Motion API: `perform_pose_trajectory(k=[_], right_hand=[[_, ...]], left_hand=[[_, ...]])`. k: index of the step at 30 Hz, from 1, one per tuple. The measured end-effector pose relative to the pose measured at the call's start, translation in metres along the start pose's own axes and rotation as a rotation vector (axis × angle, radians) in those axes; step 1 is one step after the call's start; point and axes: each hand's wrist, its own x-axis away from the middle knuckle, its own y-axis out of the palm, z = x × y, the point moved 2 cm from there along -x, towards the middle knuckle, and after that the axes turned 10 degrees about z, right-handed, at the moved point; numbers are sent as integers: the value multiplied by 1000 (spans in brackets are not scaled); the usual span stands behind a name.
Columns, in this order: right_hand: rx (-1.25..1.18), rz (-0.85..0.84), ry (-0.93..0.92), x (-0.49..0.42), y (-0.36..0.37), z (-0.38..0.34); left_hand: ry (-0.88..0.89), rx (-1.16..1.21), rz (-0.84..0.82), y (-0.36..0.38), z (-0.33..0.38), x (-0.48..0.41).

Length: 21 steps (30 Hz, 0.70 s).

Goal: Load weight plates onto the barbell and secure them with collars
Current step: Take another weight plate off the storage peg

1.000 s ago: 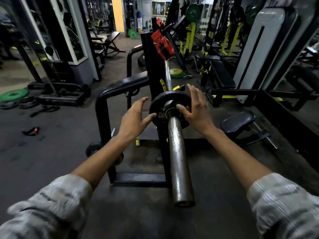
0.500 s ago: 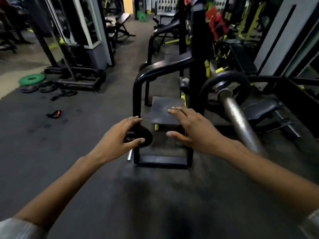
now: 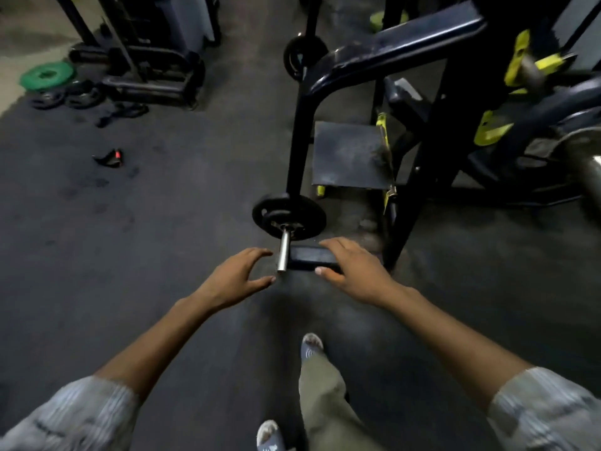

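A small black weight plate (image 3: 289,216) hangs on a short silver storage peg (image 3: 283,252) low on the black rack (image 3: 300,125). My left hand (image 3: 237,278) hovers just left of the peg's tip, fingers and thumb spread in a wide curve, holding nothing. My right hand (image 3: 354,271) reaches over the rack's black foot (image 3: 307,257) just right of the peg, fingers stretched out, also holding nothing. The barbell's steel sleeve (image 3: 590,170) shows blurred at the right edge.
A green plate (image 3: 47,76) and black plates (image 3: 65,97) lie on the floor far left, with a black-and-red clip (image 3: 109,157) nearer. Another plate (image 3: 304,56) hangs at the rack's far end. A step platform (image 3: 351,157) sits inside the frame. My sandalled foot (image 3: 312,345) stands below.
My view has swung down and left, away from the barbell. Both hands left the plate loaded on the barbell and dropped to the low storage peg.
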Motion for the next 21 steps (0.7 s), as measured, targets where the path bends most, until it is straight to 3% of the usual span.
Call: perform_pose_trajectory(k=[11,21], right_hand=[[-46,-177,160,-191,150,98],[32,-91,269,-256,242,127]], left_hand=[[-234,-61,-122,73,-142,-158],[-248,29,-146,132,-205,-276]])
